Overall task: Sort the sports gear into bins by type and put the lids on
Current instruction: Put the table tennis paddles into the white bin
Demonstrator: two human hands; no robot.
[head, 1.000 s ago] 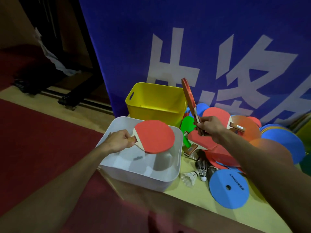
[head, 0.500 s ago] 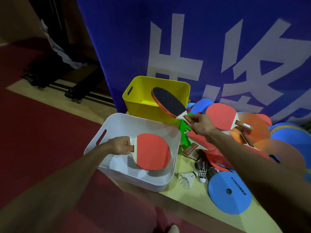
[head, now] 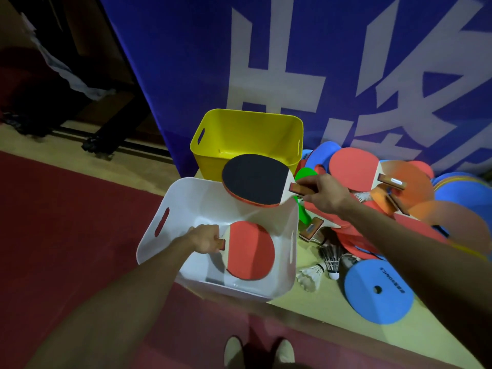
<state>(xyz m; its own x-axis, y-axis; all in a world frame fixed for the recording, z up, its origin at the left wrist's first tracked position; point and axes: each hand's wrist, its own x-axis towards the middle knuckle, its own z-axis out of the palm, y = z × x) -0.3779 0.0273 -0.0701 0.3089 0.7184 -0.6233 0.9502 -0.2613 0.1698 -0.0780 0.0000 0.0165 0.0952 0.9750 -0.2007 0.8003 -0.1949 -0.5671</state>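
The left hand (head: 206, 239) is hiding most of a red paddle's (head: 249, 250) handle inside the white bin (head: 157, 243). Beside that bin, piled paddles are covering the green paddle (head: 303, 206), and the frame's right edge is cutting off blue discs (head: 463, 187).

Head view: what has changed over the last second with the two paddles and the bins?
The left hand lowered its red paddle from rim height down into the white bin. The right hand swung its paddle from upright over the pile to flat, black face up, above the bin's far corner. Both grips held. The yellow bin, shuttlecocks and blue disc stayed.
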